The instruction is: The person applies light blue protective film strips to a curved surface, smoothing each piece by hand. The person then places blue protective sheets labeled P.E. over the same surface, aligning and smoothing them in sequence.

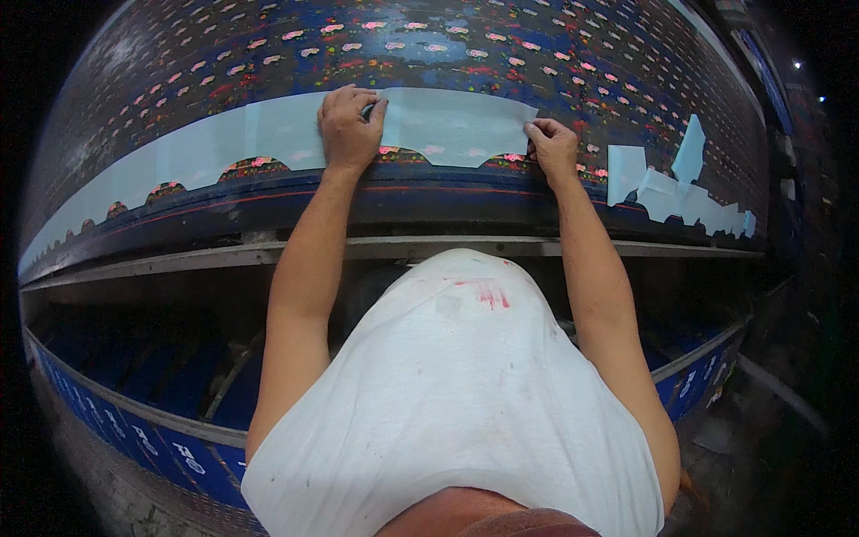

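A strip of pale bluish, thin paper-like sheet [447, 123] with scalloped cutouts along its near edge lies across a dark surface printed with small colourful motifs [412, 45]. My left hand [352, 130] is closed and rests on the strip where two pieces seem to meet. Something dark shows between its thumb and fingers, too hidden to name. At the strip's right end, my right hand [553, 148] pinches the sheet's edge between thumb and fingers. More of the same pale sheet [215, 134] runs along the near side to the left.
Several loose or folded pale sheet pieces [689, 192] lie on the surface at the right, some standing up. A metal rail [394, 247] edges the surface in front of my body. Below it is a blue panelled ledge [152, 438] with white markings.
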Demonstrator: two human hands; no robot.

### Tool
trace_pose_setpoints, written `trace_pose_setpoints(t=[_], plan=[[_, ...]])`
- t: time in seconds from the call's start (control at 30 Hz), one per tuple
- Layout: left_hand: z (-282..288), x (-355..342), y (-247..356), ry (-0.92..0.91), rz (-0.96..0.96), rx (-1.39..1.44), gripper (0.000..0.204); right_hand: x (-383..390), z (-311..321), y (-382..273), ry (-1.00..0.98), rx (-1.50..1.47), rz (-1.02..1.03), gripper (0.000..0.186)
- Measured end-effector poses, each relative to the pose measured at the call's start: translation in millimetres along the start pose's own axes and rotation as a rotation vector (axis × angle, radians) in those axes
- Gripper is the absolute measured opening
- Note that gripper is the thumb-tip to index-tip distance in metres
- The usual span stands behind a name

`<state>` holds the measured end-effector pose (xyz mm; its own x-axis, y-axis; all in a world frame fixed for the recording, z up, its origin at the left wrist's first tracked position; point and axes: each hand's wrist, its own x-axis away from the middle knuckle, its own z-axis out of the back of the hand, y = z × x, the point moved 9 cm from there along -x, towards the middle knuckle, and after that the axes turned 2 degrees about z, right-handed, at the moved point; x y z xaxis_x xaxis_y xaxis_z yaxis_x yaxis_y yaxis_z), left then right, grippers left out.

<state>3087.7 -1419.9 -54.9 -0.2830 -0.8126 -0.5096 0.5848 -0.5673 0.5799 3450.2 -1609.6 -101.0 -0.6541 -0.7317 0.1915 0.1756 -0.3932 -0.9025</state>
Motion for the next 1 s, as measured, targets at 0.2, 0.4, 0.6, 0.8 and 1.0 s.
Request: trace_pose_setpoints(t=[0.2,0.4,0.6,0.8,1.0], plan=[[-1,0,8,-0.053,-0.029,-0.055,0.02,1,-1,-2,0.015,-0.01,0.017,0.021],[2,9,47,-0.022,-0.285,-0.058,0.041,-14,2,10,0.062,0.113,0.113,0.026],[-63,58,116,-0.531,-0.513,-0.167,0.065,-22,3,22,0.037,0.093,0.148,0.029],[-116,72,163,-0.635,-0.381,-0.296,0.102,-18,47,-3,-0.054,0.076,0.178,0.023],[-161,83,209,-0.646,-0.394,-0.356,0.107,-46,215,29,0.197,0.733,0.265,0.025]])
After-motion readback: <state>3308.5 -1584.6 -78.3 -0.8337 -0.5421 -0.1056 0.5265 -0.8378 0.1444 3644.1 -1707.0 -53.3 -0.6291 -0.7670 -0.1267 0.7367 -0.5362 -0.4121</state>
